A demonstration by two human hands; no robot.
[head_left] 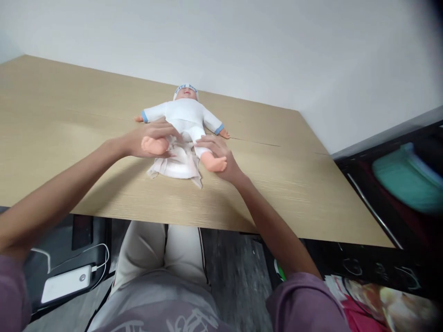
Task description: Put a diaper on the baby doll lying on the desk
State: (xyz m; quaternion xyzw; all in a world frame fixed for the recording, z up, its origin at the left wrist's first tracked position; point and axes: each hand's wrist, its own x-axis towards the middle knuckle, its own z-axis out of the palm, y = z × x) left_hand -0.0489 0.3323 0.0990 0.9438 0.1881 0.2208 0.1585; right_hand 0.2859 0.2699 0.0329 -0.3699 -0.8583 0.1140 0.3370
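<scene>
A baby doll (185, 112) in a white suit with blue cuffs and a white printed cap lies on its back on the wooden table (277, 193), head toward the wall. Beneath its hips a white diaper (178, 166) is spread out, its loose edge toward me. My left hand (147, 136) is closed around the doll's leg on the left, with the bare foot showing in front of it. Around the other leg, just above the foot, my right hand (221, 154) has its fingers wrapped. Part of the diaper is hidden under the doll.
A white power bank (67, 283) with a cable lies on a dark seat below the table's left front edge. To the right, a blurred teal container (408, 180) stands beyond the table edge. A pale wall (242, 46) rises behind the table.
</scene>
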